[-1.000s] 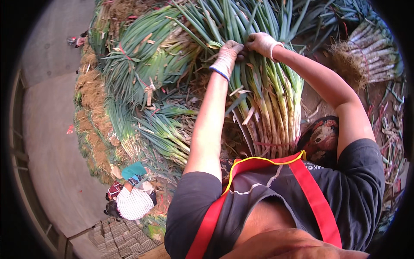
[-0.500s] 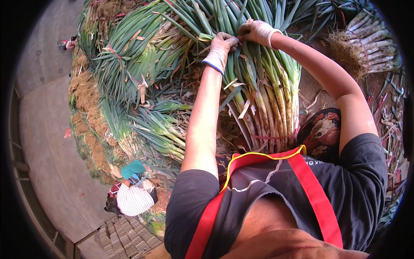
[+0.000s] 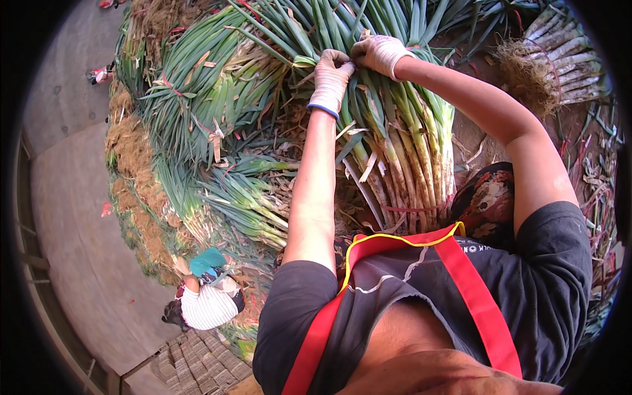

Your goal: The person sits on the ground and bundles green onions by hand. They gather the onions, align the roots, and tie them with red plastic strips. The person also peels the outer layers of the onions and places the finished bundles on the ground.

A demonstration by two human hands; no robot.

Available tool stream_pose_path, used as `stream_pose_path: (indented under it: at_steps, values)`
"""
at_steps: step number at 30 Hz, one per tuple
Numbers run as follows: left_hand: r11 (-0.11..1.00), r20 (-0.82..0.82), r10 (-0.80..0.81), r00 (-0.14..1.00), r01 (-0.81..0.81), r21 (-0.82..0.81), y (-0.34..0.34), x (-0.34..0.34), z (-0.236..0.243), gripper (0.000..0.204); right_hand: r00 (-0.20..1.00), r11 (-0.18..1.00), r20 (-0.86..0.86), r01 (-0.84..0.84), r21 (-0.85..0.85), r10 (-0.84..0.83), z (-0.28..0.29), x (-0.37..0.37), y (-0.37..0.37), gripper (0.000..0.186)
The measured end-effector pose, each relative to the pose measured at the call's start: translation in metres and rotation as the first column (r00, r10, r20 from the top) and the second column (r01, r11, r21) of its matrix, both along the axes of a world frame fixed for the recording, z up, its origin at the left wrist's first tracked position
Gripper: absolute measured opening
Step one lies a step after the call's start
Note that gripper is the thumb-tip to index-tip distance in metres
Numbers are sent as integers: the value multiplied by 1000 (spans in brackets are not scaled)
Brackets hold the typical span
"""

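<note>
In front of me stands a thick bundle of green onions (image 3: 408, 158), white stalk ends toward me and green leaves fanning away. A red tie (image 3: 415, 209) circles it low down. Both hands wear pale gloves and meet at the leafy part of the bundle. My left hand (image 3: 331, 80) is closed, its fingertips pinched at the left side of the leaves. Close against it, my right hand (image 3: 383, 55) is also closed, with fingers bent down. Whatever lies between the fingertips is too small and hidden to make out. A bit of red shows on the leaves beside my right wrist.
More tied green onions (image 3: 204, 92) are heaped to the left. A trimmed bundle with roots (image 3: 556, 62) lies at the far right. Leaf scraps (image 3: 596, 178) litter the right side. Lower left, another person (image 3: 207, 303) in a striped top bends near stacked grey-brown blocks (image 3: 197, 362).
Both hands have shifted slightly left along the leaves, staying close together. Red now shows beside my right wrist. The person at lower left has moved a little.
</note>
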State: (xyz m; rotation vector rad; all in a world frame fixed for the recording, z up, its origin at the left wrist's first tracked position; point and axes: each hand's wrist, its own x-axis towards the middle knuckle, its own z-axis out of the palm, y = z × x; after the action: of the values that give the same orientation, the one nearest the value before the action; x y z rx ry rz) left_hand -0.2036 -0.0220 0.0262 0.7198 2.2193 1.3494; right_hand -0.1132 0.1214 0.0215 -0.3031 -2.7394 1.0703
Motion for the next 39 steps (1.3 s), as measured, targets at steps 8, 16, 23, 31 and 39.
stream_pose_path:
  at_steps: [8, 16, 23, 31, 39]
  values:
    - [914, -416, -186, 890, 1, -405, 14, -1, 14, 16, 999, 999, -8, 33, 1, -33, 2, 6, -2, 22]
    - [781, -501, -329, 800, -68, -621, 23, 2, 24, 19, 997, 999, -71, 34, -35, -37, -3, 10, -4, 24]
    - [982, -525, 36, 850, -127, -138, 13, 10, -5, 8, 996, 990, -26, 85, -113, -88, -9, 1, 0, 24]
    - [999, -519, 0, 855, -23, -37, 8, 3, -11, 10, 970, 985, 197, -114, -131, 139, 5, -26, 15, 32]
    - [994, -343, -54, 938, 17, -108, -2, -10, -12, 11, 967, 961, 201, -101, -257, 155, 5, -29, 15, 30]
